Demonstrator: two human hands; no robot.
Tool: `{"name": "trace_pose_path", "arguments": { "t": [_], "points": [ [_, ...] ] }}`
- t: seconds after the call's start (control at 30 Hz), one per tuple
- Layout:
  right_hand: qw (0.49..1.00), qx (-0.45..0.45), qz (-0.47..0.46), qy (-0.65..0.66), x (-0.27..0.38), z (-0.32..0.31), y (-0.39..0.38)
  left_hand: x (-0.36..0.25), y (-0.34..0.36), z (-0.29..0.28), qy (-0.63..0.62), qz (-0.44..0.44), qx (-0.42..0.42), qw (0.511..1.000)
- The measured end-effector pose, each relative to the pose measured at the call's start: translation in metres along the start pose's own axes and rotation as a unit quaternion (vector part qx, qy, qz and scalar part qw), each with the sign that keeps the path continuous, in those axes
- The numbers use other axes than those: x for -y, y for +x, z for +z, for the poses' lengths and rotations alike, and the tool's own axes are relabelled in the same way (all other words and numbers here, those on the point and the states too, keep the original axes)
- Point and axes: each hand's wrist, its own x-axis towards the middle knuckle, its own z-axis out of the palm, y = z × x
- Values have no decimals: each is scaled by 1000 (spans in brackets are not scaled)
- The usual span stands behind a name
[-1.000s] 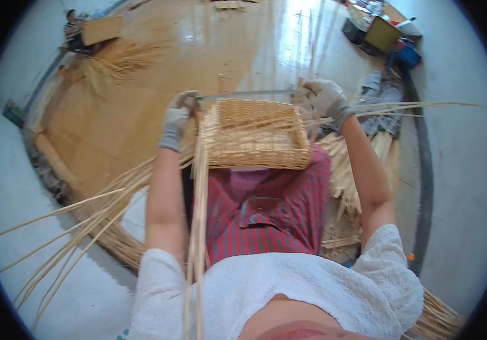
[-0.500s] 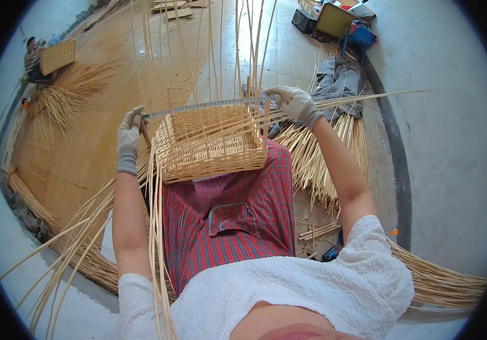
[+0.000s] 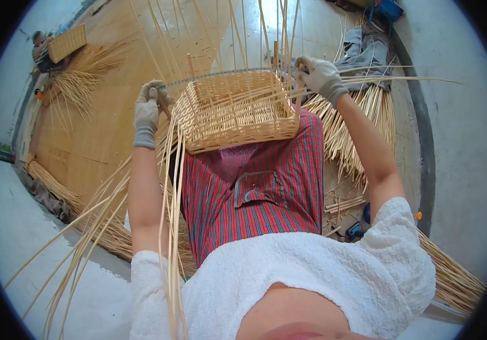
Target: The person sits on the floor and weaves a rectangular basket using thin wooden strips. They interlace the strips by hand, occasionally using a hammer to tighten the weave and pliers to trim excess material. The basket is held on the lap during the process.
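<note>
My left hand (image 3: 148, 105), in a pale glove with grey cuff, pinches one end of a marked measuring strip (image 3: 178, 82) at the left. The strip stretches over the far rim of a rectangular wicker basket (image 3: 235, 122), which rests on the red striped cloth (image 3: 252, 212) over my lap. At the basket's far right corner my right hand (image 3: 320, 79), gloved too, grips the other end of the strip, close to upright wooden stakes. Long loose canes trail from the basket's left side past my left arm, and more stick out rightward under my right hand.
A person (image 3: 40, 51) at the back left has a woven panel (image 3: 67, 42) beside loose cane. Cane bundles (image 3: 362, 133) and grey cloth (image 3: 368, 54) lie on the right, with a blue object (image 3: 385, 14) behind. Tall canes rise beyond the basket. A wall runs along either side.
Both hands still stretch the strip across the basket. My view has shifted, first leftward then back, and the basket with both hands now appears higher in the picture.
</note>
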Motion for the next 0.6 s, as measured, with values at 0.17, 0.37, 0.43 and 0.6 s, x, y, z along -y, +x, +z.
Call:
{"name": "trace_pose_path", "arguments": {
  "t": [0.17,0.37,0.43,0.6],
  "points": [
    [999,23,16,24,4,-43,-27,-36,-30,24,65,3,-15,998],
    [1000,5,14,-15,16,-42,-39,-45,-55,29,36,28,-22,999],
    [999,-32,-18,-15,8,-36,-40,-42,-47,23,17,34,-3,999],
    [999,-34,-13,-24,4,-33,-33,-31,-39,-9,-61,40,48,996]
  ]
}}
